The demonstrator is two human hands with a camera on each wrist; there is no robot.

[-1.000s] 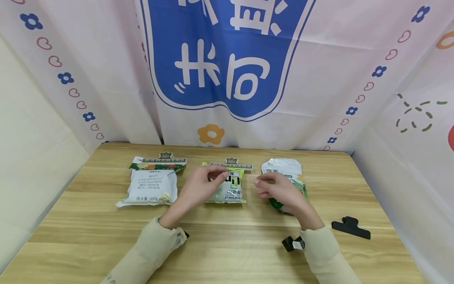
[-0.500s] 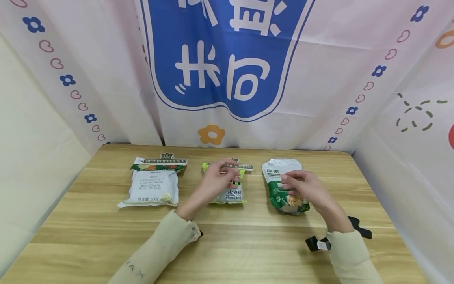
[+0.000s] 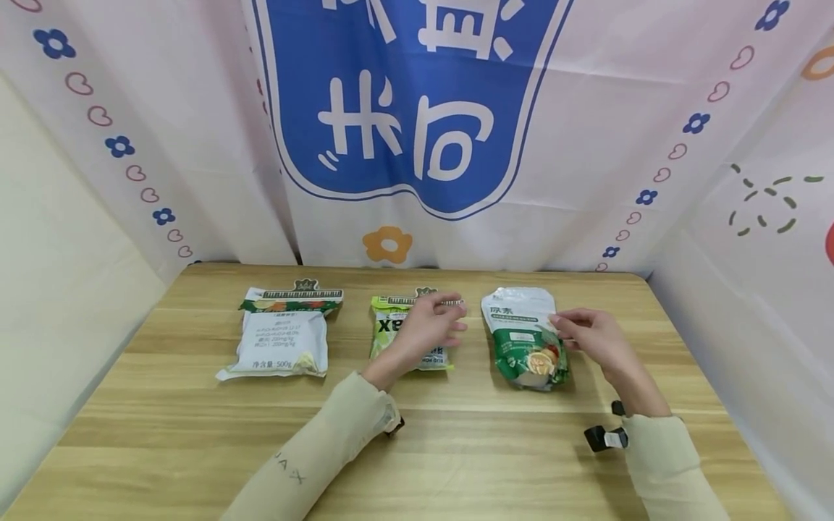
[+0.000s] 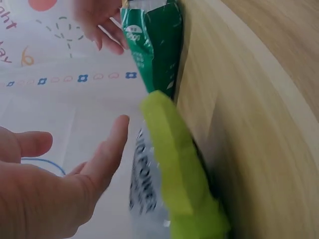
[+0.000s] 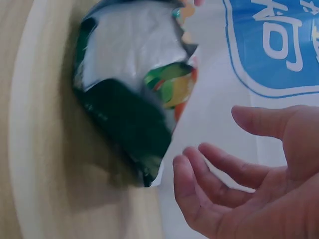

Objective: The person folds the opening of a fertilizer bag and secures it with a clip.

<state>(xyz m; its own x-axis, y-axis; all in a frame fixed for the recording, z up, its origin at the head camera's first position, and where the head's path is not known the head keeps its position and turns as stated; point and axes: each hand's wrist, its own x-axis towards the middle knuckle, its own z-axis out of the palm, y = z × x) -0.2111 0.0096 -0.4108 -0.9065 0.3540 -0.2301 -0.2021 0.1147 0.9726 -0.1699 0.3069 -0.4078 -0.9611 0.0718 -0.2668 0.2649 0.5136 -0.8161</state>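
In the head view, a green-and-white pouch [image 3: 517, 340] lies on the right of the row. My right hand [image 3: 602, 347] hovers at its right edge with fingers loosely bent; in the right wrist view a gap shows between the fingers [image 5: 189, 191] and the pouch [image 5: 124, 114]. My left hand [image 3: 425, 329] is over the lime-green and silver bag [image 3: 384, 329] in the middle, hiding part of it. The left wrist view shows its thumb and finger spread, holding nothing, beside that bag [image 4: 174, 164]. A piano-key clip [image 3: 397, 299] spans the middle bag's top.
To the left lies a white 500g bag [image 3: 280, 340] with another piano-key clip [image 3: 302, 293] across its top. A black clip [image 3: 618, 407] is mostly hidden behind the right wrist. All sit on a wooden table [image 3: 163, 434], with a printed cloth [image 3: 586, 145] behind.
Both hands have moved right: the left further across the middle bag, the right from over the pouch to its right edge. The pouch's front is now uncovered, and the black clip is mostly covered.
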